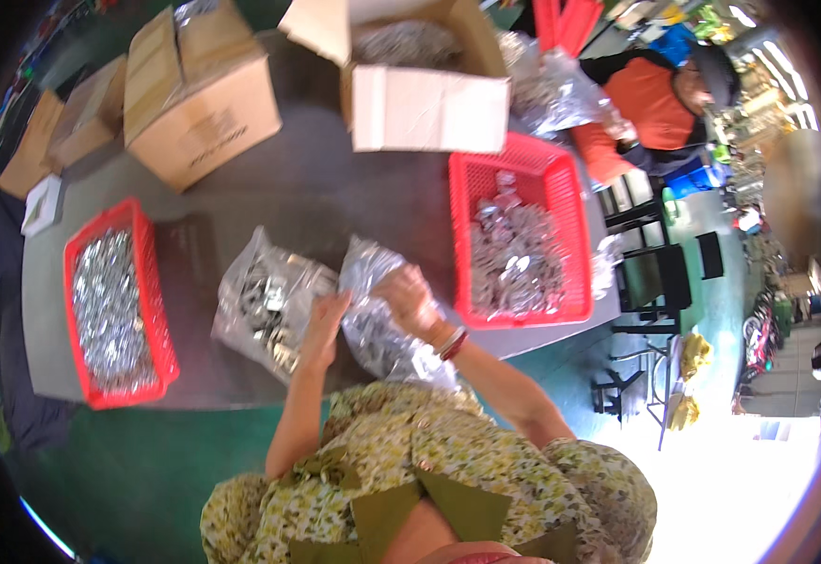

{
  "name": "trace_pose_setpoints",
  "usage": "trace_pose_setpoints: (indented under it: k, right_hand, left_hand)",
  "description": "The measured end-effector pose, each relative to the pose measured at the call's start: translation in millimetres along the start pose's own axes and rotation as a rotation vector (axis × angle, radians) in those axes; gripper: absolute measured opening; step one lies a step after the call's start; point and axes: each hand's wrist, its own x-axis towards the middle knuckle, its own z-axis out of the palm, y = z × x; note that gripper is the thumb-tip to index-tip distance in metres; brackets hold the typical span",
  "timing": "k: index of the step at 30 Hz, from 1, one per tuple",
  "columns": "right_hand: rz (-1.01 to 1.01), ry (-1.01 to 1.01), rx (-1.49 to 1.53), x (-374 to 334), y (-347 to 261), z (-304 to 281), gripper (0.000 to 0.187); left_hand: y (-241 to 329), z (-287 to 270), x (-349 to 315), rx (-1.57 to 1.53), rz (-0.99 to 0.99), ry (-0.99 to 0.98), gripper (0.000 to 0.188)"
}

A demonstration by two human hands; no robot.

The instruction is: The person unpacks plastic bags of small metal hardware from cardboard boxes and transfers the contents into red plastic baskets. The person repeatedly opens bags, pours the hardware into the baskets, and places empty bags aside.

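A clear plastic bag of shiny metal pieces [265, 305] lies on the dark table in front of me. My left hand [322, 329] is closed at its right edge, fingers partly hidden behind the hand. Just to the right lies a second clear plastic bag [373, 329], greyer and crumpled, reaching the table's front edge. Over its upper part my right hand [412, 299] bends down, fingers curled on the plastic. A dark red band circles the right wrist.
A red basket of small silvery parts [114, 310] stands at left; a larger red basket [575, 235] holds wrapped pieces at right. Cardboard boxes [204, 122] and an open carton [429, 108] line the far side. A person in orange and black [646, 108] is beyond the right corner, near stools [660, 277].
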Motion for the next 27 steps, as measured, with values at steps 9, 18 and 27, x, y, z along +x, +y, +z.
trace_pose_setpoints:
  k: [9,18,27]
  right_hand:
    - [0.191,-0.328,0.472,22,47,-20,0.017]
    - [0.235,-1.065,0.656,66,93,31,0.053]
    - [0.580,-0.829,0.815,65,83,30,0.025]
  left_hand:
    - [19,-12,40,0.252,0.071,-0.187,0.021]
    - [-10,17,-4,0.880,0.935,0.360,0.015]
    - [2,14,16,-0.006,0.260,0.106,0.033]
